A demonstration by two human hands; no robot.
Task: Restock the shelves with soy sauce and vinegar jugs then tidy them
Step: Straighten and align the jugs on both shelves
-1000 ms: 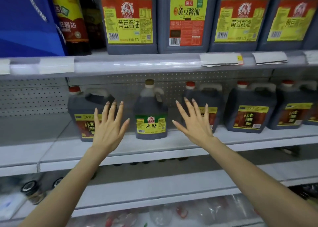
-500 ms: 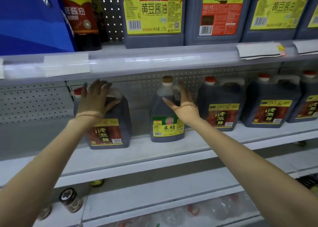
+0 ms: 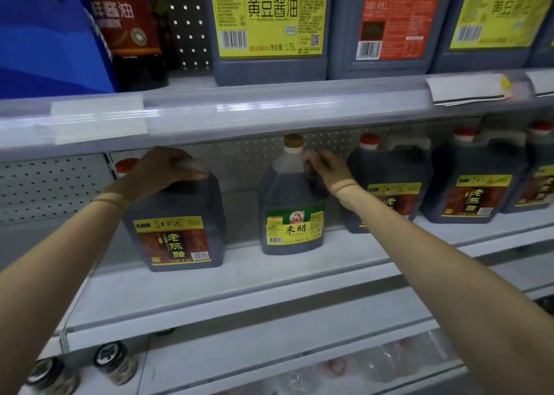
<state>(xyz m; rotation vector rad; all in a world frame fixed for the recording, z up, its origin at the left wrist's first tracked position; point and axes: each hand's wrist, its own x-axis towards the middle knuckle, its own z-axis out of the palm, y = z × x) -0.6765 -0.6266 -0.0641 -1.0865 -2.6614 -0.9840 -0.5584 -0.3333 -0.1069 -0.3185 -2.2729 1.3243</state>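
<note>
The white shelving fills the view; its upper shelf (image 3: 269, 109) carries a blue box (image 3: 45, 35) at far left, a dark bottle with a red label (image 3: 129, 26) beside it, and a row of big soy sauce jugs (image 3: 269, 20) with yellow labels running off to the right. The middle shelf (image 3: 269, 274) holds the vinegar; a squat dark vinegar jug (image 3: 177, 235) stands upright at the left, a rounder rice vinegar jug (image 3: 292, 220) with a green and yellow label stands near it with a gap between, and further dark jugs (image 3: 473, 196) line up to the right, the first of them just beside the rice vinegar jug. Both arms reach in from below; the left hand (image 3: 162, 169) sits on top of the dark vinegar jug, fingers curled down over its handle, gripping it; the right hand (image 3: 329, 169) is at the shoulder of the rice vinegar jug, fingers wrapped round the handle just under the neck, though motion blur softens them. Each jug rests on the shelf under its hand. A red cap (image 3: 126, 165) shows just left of the left hand; a tan cap (image 3: 293, 141) rises beside the right hand; two small jars (image 3: 115, 361) stand on the lowest shelf at left.
</note>
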